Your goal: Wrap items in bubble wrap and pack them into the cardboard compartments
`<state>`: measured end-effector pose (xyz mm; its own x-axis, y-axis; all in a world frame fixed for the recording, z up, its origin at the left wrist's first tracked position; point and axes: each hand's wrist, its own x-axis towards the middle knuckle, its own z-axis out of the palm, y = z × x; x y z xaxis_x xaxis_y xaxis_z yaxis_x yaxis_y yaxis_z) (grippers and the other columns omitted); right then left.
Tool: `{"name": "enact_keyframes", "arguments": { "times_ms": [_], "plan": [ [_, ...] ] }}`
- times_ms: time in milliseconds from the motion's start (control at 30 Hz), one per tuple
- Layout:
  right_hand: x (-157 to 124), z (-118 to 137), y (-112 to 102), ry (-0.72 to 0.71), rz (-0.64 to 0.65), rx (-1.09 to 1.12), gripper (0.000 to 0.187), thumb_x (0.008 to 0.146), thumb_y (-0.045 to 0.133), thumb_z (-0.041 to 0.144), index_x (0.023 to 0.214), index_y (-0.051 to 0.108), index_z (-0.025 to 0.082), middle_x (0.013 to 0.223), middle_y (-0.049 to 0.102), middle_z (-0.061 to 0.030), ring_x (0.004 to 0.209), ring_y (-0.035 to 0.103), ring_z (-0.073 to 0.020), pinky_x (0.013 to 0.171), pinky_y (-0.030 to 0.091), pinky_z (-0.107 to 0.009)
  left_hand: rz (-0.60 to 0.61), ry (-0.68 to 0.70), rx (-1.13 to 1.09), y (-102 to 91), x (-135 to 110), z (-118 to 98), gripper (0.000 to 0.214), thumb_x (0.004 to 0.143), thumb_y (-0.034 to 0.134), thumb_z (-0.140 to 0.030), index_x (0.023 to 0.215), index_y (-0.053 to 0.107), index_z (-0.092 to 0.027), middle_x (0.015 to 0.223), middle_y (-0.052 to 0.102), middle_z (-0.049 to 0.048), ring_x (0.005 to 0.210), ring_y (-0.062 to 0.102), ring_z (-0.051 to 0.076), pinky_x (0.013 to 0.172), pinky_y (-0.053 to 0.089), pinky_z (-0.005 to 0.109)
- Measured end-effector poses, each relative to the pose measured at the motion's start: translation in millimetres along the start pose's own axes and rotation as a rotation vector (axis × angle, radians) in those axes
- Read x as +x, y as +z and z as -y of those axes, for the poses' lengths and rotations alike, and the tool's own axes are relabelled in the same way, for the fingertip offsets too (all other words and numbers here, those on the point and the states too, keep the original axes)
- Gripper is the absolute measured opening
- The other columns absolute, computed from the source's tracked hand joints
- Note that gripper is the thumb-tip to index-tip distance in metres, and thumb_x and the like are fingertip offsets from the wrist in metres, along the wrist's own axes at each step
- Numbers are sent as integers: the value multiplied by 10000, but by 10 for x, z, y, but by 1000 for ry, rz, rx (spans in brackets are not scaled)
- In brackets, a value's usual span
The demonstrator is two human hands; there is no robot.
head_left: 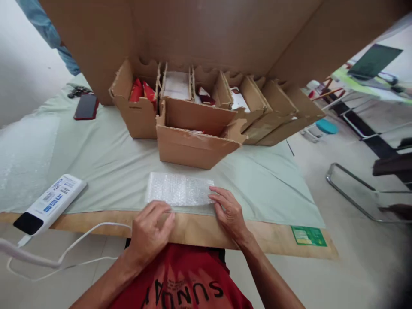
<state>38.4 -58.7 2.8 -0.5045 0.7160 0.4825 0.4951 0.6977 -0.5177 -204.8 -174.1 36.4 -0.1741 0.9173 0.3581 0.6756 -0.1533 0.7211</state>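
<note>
A flat, clear piece of bubble wrap point(180, 189) lies on the pale green cloth in front of me, close to the table's front edge. At its lower left edge is my left hand point(151, 227), fingers curled and thumb close to them, seemingly pinching the near edge. My right hand point(229, 211) rests at the right end, its fingers stretched out and slightly apart, the tips touching the wrap's edge. Whether anything lies inside the wrap I cannot tell. Just beyond it stands a small open cardboard bin point(196, 150), its contents mostly hidden.
Several cardboard bins point(143, 118) holding red and white packets stand before a large cardboard box point(199, 34). Left are a phone point(86, 106), more bubble wrap point(25, 150) and a white device point(53, 201) with a cable point(96, 227). A green card point(309, 236) lies right.
</note>
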Motion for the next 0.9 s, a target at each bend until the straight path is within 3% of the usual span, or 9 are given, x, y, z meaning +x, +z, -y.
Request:
{"name": "enact_keyframes", "arguments": {
  "times_ms": [133, 200, 267, 400, 600, 700, 800, 900],
  "plan": [
    [-218, 54, 123, -49, 19, 88, 363, 901, 515, 3, 1071, 728, 243, 1221, 749, -89, 1135, 699, -231, 941, 621, -428, 271, -240, 392, 315, 343, -52, 302, 842, 716, -422, 1031, 681, -189, 1062, 685, 125, 1012, 680, 302, 798, 549, 373],
    [-270, 82, 180, -72, 32, 108, 361, 898, 517, -1, 1067, 723, 242, 1204, 755, -86, 1134, 702, -234, 945, 622, -432, 354, -328, 418, 439, 467, -24, 207, 831, 692, -342, 965, 681, -185, 1050, 685, 131, 999, 676, 307, 797, 530, 378],
    [-296, 91, 205, -92, 32, 116, 341, 899, 514, -8, 1046, 713, 227, 1160, 768, -88, 1104, 713, -236, 941, 626, -430, 361, -358, 368, 460, 543, 38, 87, 824, 610, -242, 868, 665, -191, 959, 696, 104, 900, 680, 263, 776, 512, 357],
    [-281, 27, 82, -103, 13, 119, 333, 903, 497, -19, 1024, 703, 213, 1137, 776, -87, 1090, 721, -227, 933, 632, -410, 350, -425, 191, 193, 629, 228, 123, 785, 521, -289, 736, 606, -214, 691, 649, 22, 644, 623, 175, 658, 494, 291],
    [-252, -337, -517, -8, -112, -72, 311, 944, 511, 20, 1028, 718, 238, 1196, 771, -69, 1185, 689, -241, 1009, 590, -465, 127, -575, 75, -320, 721, 486, 349, 751, 458, -542, 822, 568, -219, 692, 632, 14, 599, 601, 166, 572, 493, 276],
    [-329, -567, -726, 25, -107, -203, 277, 955, 519, 52, 996, 730, 227, 1174, 781, -71, 1194, 678, -266, 1006, 585, -486, 87, -604, 141, -324, 685, 541, 300, 716, 501, -497, 813, 592, -229, 685, 643, 11, 622, 613, 182, 621, 483, 294],
    [-471, -746, -775, 76, -36, -334, 286, 933, 508, 56, 949, 746, 215, 1154, 788, -74, 1208, 669, -302, 987, 585, -512, 85, -625, 244, -228, 609, 551, 233, 707, 542, -391, 858, 637, -240, 664, 653, 11, 630, 601, 211, 633, 422, 315],
    [-622, -810, -782, 166, 49, -429, 369, 886, 462, 19, 993, 759, 210, 1214, 770, -85, 1246, 650, -321, 979, 577, -536, 168, -617, 437, -202, 531, 565, 304, 752, 534, -301, 1009, 685, -241, 653, 666, 16, 629, 599, 240, 603, 364, 322]
  ]
}}
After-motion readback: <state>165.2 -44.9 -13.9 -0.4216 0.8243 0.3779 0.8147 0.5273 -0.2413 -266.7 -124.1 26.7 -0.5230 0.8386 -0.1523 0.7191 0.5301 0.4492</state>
